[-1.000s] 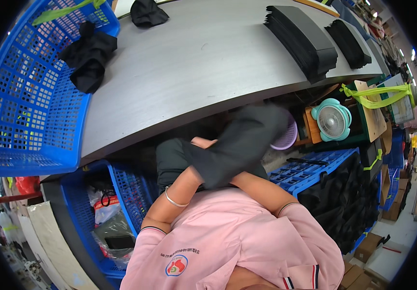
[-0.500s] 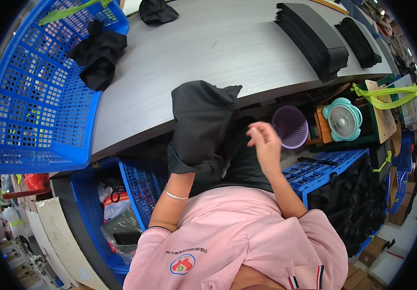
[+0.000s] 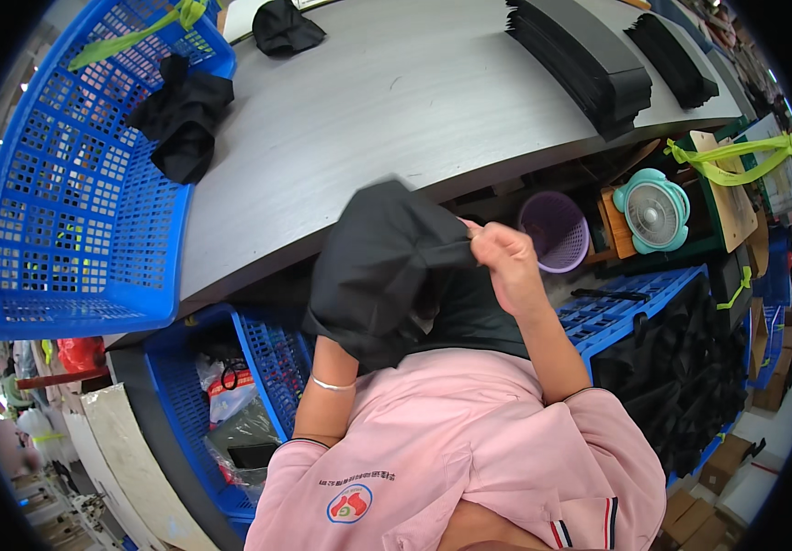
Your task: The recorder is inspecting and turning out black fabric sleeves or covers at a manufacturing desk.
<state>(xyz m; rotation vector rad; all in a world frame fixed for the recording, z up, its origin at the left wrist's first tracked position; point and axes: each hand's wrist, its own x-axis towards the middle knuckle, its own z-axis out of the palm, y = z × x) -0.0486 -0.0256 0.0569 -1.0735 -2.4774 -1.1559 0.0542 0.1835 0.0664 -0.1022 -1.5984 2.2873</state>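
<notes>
Looking down through the head camera, I have a seated person in a pink shirt (image 3: 424, 432) at a grey table (image 3: 359, 119). A black cloth piece (image 3: 359, 266) is held above the lap, in front of the table's near edge; its upper part overlaps that edge from my angle, and I cannot tell whether the two touch. The left forearm (image 3: 322, 395), with a silver bracelet (image 3: 333, 387) near the wrist, goes into the lower opening of the cloth. The left hand is hidden inside, so I cannot tell whether it is spread or closed. The right hand (image 3: 510, 262) is bent, thumb and fingers pinching the cloth's right edge and drawing it to a point.

On the table's left I see a blue basket (image 3: 130, 319), tilted in my view, with a crumpled black cloth (image 3: 185, 129) lying over its right side. A small black bundle (image 3: 288, 29) lies at the far side. Two stacks of black pieces, one large (image 3: 589, 73) and one narrow (image 3: 679, 64), lie at the right end.

Right of the right hand stand a purple bin (image 3: 569, 267) and a teal fan (image 3: 656, 213). Below them, a blue crate (image 3: 635, 308) holds heaped black cloth (image 3: 676, 386). At lower left, another blue crate (image 3: 174, 390) holds plastic bags (image 3: 242, 424).
</notes>
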